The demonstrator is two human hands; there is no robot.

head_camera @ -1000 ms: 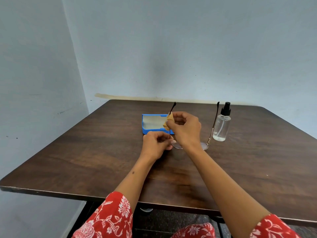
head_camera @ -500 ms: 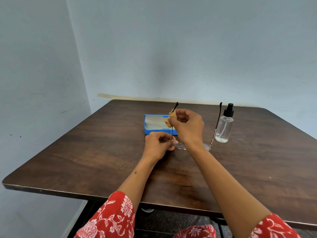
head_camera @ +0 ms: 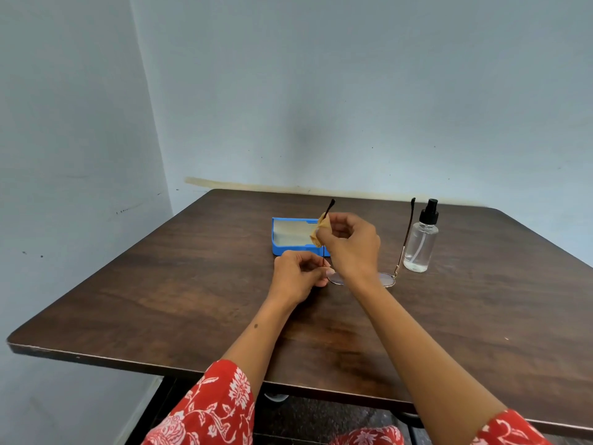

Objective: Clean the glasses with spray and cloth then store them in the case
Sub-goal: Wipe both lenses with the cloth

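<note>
Right hand [head_camera: 351,244] pinches cloth [head_camera: 318,232] on a glasses [head_camera: 390,278] arm; left hand [head_camera: 298,274] grips the frame, case [head_camera: 276,242] at 12 o'clock.

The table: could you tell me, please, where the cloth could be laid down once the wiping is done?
The table is bare left of the case, along its near edge, and right of the spray bottle. The crowded part is the middle, where the left hand and right hand work the cloth over the glasses.

Blue case [head_camera: 278,248], tan cloth [head_camera: 321,229], dk brown table [head_camera: 192,284], red-white floral sleeves [head_camera: 218,409].
</note>
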